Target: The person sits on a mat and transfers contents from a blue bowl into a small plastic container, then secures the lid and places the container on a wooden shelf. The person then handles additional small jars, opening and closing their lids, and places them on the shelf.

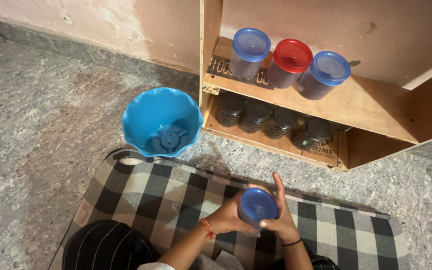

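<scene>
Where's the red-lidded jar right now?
In the head view, the red-lidded jar stands on the upper shelf at upper right, in the middle between two blue-lidded jars.

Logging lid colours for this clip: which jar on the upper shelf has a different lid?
The middle jar, with a red lid; the jars to its left and right have blue lids.
</scene>
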